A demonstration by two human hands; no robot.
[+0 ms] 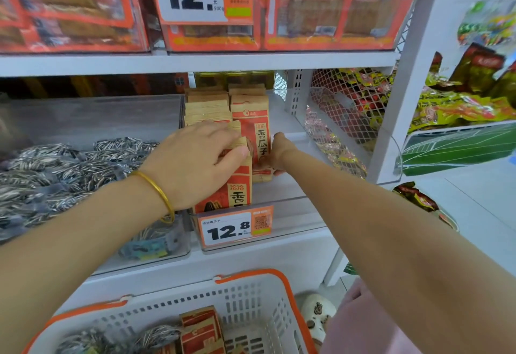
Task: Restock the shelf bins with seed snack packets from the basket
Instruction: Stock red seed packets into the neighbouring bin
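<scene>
Stocking step: left grip (195, 163) clasps the packet row (237, 183); right grip (279, 152) holds one packet (259, 133) upright. Next, seat it, then reach into the basket (282, 275).

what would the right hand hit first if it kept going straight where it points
Probably nothing soon: the right hand points along bare bin floor beside the packets, toward the back; depth unclear.

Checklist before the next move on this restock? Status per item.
1. Grip of left hand on front packets: ok.
2. Grip of right hand beside the tall packet: cannot tell.
3. Bare space in the bin, right of the packets: ok.
4. More stock in the basket: ok, spare packets lie inside.
5. A hand free to fetch: not ok, both are at the bin.
</scene>
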